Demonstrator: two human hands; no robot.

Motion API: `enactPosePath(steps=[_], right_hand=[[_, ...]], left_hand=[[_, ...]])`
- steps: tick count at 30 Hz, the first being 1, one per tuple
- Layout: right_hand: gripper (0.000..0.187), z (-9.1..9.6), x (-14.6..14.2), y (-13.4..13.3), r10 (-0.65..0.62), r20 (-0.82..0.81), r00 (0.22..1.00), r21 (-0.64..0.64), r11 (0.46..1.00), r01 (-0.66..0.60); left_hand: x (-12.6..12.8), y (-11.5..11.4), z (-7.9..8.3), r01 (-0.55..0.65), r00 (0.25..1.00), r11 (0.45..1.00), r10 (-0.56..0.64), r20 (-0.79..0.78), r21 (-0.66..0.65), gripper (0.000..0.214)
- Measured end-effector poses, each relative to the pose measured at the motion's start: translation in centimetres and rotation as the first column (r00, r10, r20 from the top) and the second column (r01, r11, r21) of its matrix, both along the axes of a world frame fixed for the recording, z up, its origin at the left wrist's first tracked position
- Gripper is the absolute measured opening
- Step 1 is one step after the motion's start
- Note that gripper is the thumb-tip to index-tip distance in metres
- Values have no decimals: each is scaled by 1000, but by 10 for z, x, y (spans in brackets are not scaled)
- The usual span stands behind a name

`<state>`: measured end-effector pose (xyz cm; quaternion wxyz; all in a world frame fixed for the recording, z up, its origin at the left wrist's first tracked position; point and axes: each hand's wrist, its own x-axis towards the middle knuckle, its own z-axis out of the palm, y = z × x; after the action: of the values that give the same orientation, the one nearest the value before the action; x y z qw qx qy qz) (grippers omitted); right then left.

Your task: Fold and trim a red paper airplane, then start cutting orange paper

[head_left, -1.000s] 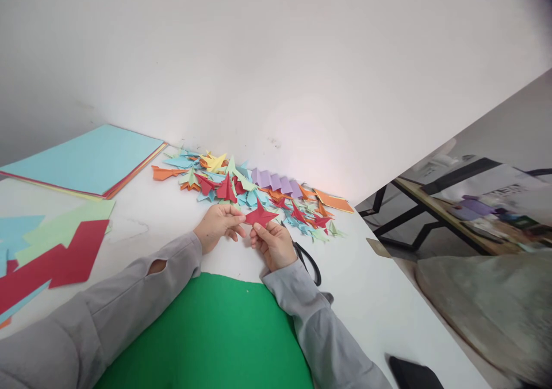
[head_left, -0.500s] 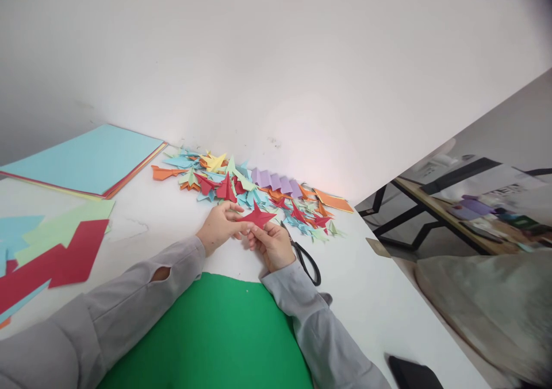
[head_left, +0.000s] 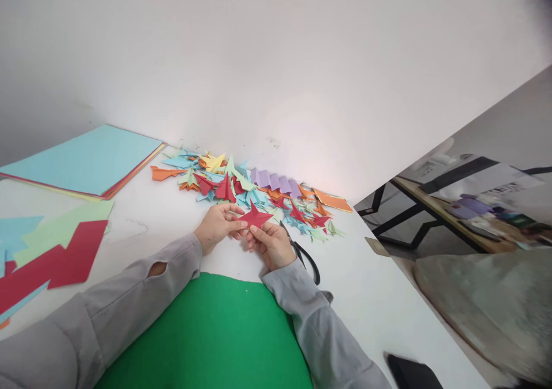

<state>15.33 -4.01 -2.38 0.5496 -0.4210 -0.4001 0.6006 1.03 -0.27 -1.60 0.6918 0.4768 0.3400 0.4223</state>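
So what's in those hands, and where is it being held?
The left hand pinches a red pointed paper piece by its left end; the right hand pinches its near edge.

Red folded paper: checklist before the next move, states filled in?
1. Left grip pinching the red folded paper at its left end: ok.
2. Right grip pinching its near edge: ok.
3. Black looped handle well away from the right grip: not ok, it lies close beside it.
4. Held paper apart from the pile of folded pieces: cannot tell, they meet in this view.
5. Underside folds: cannot tell, hidden.
6. Flat black object away from both grips: ok.
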Motion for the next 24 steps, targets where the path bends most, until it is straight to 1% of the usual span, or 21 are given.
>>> enactPosePath(steps=[6, 11, 15, 24], right_hand=[[31, -2, 0, 0, -73, 10, 997, -3, 997, 73], [30, -1, 2, 0, -15, 8, 1000, 6, 1000, 15], [29, -1, 2, 0, -4, -9, 1000, 15, 1000, 4], [22, 3, 4, -1, 39, -55, 998, -10, 999, -40]], left_hand=[[-1, -2, 4, -25, 1000, 1000, 25, 10, -3, 41], [-1, -2, 5, -12, 1000, 1000, 12, 12, -17, 41], [0, -2, 6, -22, 999, 999, 23, 26, -36, 39], [0, -3, 7, -62, 997, 997, 64, 34, -45, 37]])
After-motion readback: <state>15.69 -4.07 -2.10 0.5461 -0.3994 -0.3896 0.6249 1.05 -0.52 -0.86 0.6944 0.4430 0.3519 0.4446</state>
